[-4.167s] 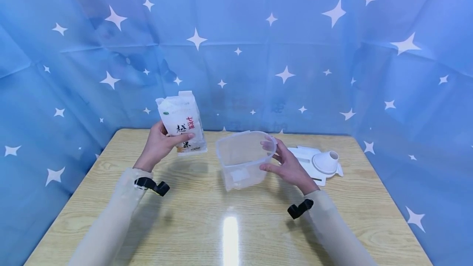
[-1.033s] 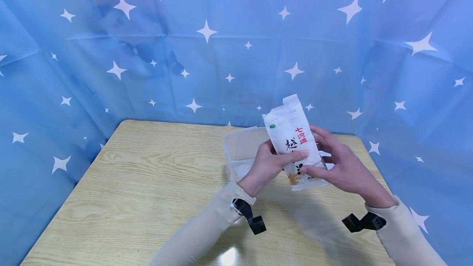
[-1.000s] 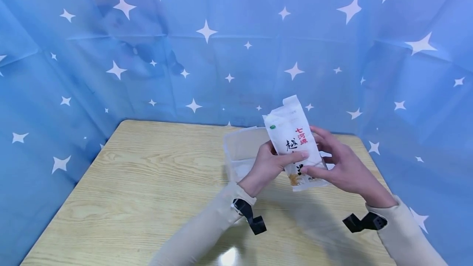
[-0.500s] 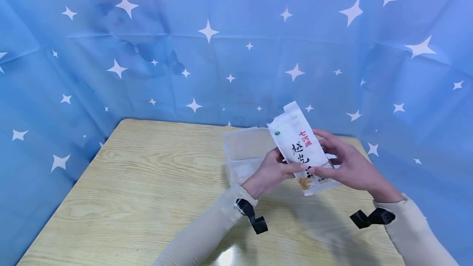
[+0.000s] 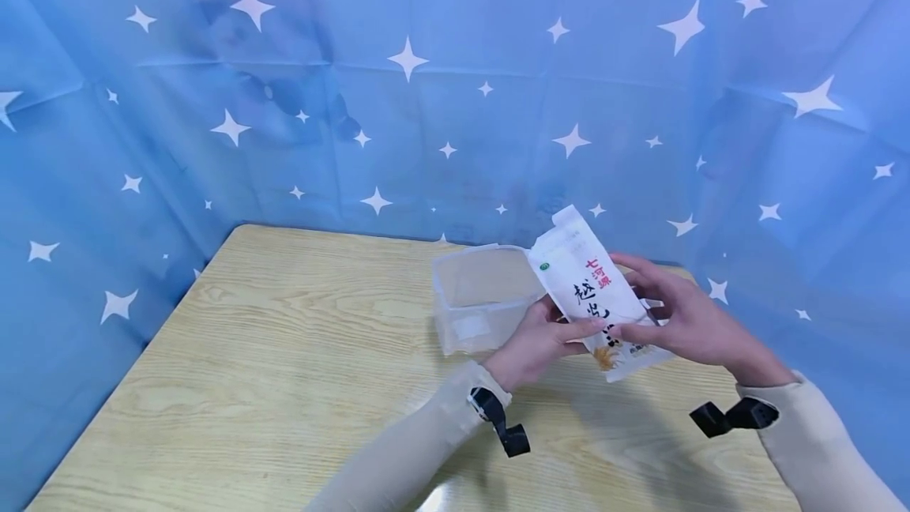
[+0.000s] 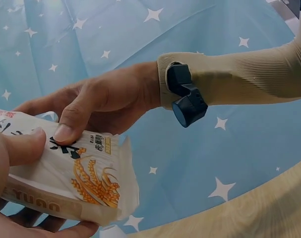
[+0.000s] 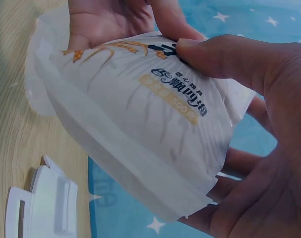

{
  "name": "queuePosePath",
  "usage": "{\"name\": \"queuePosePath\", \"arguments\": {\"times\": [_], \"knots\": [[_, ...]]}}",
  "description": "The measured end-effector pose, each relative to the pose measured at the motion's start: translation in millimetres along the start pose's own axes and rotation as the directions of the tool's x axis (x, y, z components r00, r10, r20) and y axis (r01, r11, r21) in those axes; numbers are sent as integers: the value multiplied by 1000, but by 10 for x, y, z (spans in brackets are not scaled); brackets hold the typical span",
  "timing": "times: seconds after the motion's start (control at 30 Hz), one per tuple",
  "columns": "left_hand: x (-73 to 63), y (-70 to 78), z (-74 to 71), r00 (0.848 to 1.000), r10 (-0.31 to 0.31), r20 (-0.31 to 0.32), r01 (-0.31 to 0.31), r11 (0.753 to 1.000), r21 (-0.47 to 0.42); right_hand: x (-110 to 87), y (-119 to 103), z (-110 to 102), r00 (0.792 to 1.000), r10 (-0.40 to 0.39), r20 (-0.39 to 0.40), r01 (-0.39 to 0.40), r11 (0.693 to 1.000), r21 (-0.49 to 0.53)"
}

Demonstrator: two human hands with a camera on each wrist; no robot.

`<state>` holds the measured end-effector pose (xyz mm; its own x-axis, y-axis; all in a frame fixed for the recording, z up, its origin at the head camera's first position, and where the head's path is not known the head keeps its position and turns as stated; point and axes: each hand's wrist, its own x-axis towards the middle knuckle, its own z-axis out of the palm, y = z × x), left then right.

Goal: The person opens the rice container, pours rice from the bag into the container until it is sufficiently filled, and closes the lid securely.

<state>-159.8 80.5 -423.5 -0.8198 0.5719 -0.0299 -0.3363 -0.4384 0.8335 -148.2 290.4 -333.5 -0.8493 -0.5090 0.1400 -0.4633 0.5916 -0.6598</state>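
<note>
A white paper-like bag of rice, printed with red and black characters, is held tilted above the table's right half in the head view. My left hand grips its left lower side, thumb across the front. From the right, my right hand grips the opposite side, its thumb pressing the front and fingers behind in the right wrist view. Orange grain ears show on the bag in the left wrist view. Left of the bag stands a clear plastic container with its top uncovered, partly hidden by my left hand.
A white plastic part with a slot lies on the wooden table in the right wrist view; the bag and hands mostly cover it in the head view. A blue star-patterned curtain hangs behind the wooden table.
Earlier, my left hand held the rice bag at left and my right hand held the container. My right hand let go and took the bag; lately both hands lowered it rightward, tilting it more.
</note>
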Motion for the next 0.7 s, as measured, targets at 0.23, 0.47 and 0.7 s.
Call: {"name": "queuePosePath", "arguments": {"times": [0.23, 0.47, 0.7], "knots": [[41, -92, -18, 1000, -21, 8, 21, 1000, -20, 6, 28, -32, 1000, -14, 9, 14, 1000, -24], [101, -204, -48, 1000, -26, 5, 26, 990, -138, 13, 37, -40, 1000, -6, 19, 8, 995, -101], [160, -280, -56, 1000, -18, 5, 19, 973, -232, 23, 20, -59, 1000, -24, 19, 26, 993, -117]]}}
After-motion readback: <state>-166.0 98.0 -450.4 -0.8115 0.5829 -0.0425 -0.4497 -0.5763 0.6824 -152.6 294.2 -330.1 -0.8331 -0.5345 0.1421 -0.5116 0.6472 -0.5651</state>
